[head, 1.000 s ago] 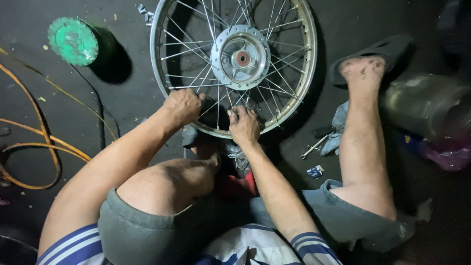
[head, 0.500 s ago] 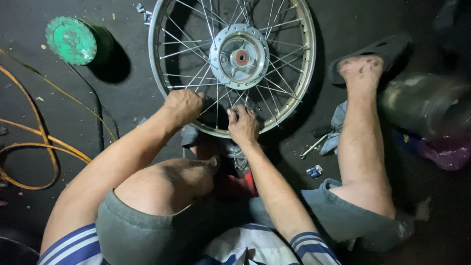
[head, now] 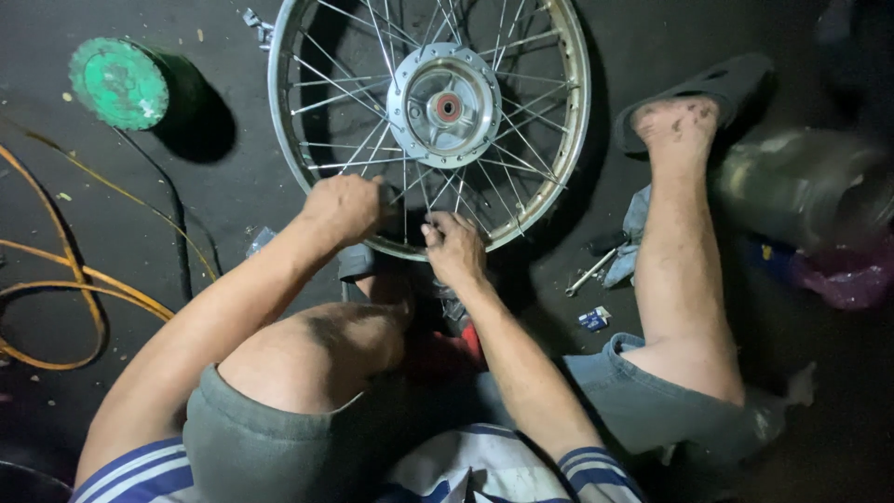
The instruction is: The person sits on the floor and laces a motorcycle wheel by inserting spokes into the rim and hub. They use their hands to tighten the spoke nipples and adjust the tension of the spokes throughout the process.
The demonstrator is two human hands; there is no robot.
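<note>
Your left hand (head: 346,207) is curling into a near-fist over the lower edge of the spoked wheel (head: 430,112), its fingers wrapped down around the rim (head: 284,140) and the spokes there, so it is clenching the wheel rather than lying loose on it. Your right hand (head: 453,250) is sitting just beside it, a little lower, with the fingers bent and pinching at the spokes near the rim; whether something small is held between those fingertips you cannot tell from this view.

The wheel is lying flat on the dark floor (head: 233,186) in front of you, its silver hub (head: 444,104) with a red centre sitting above both hands. You are sitting on the floor with your left knee (head: 317,345) drawn up under your left forearm and your right leg stretched out beside the wheel, the foot resting on a dark sandal (head: 717,84).

A green round can (head: 119,82) is standing well apart on the left, orange hose (head: 56,289) is looping past it, and a grey rag (head: 633,233) is lying beside your right shin.
</note>
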